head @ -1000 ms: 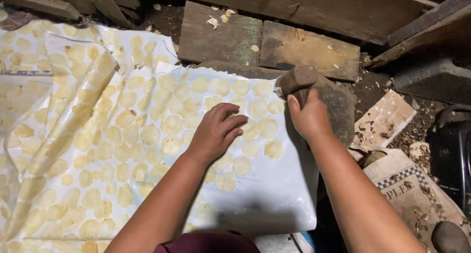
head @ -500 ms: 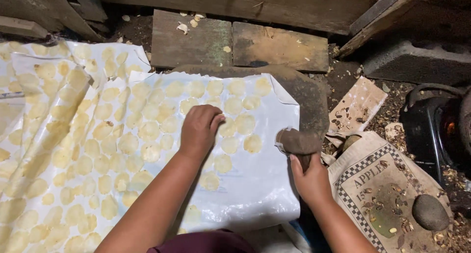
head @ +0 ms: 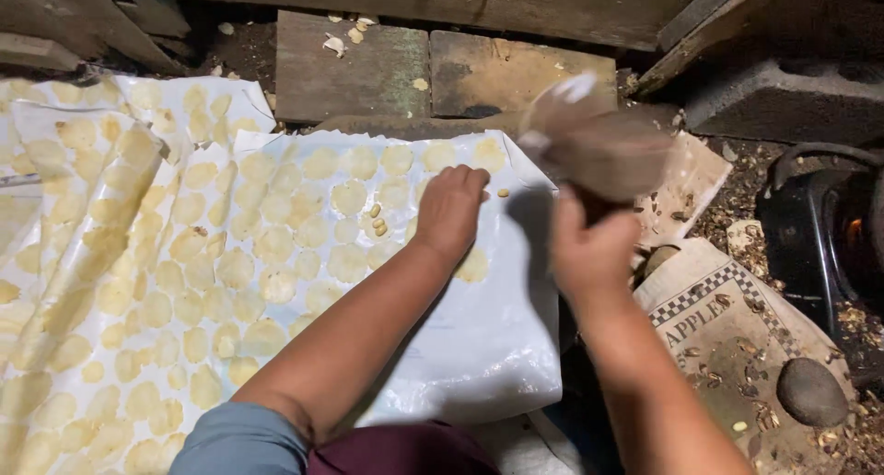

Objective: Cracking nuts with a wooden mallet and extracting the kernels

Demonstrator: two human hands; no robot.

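My left hand (head: 451, 210) lies knuckles up on a white plastic sheet (head: 479, 346) that is covered with several flattened pale yellow discs (head: 276, 245). A few small yellow kernels (head: 376, 219) lie loose just left of that hand. My right hand (head: 589, 254) is raised over the sheet's right edge, gripping a blurred brown wooden mallet (head: 599, 144) whose head points up and left.
Two wooden boards (head: 359, 65) lie beyond the sheet. A printed paper sack (head: 727, 328) with scraps and a round grey stone (head: 812, 392) lie at the right. A concrete block (head: 783, 98) and a dark stove with a glow (head: 847, 236) are at far right.
My right hand has lifted the mallet from beside the sheet's edge to above it. My left hand has shifted toward the sheet's far right corner. The camera view has moved closer.
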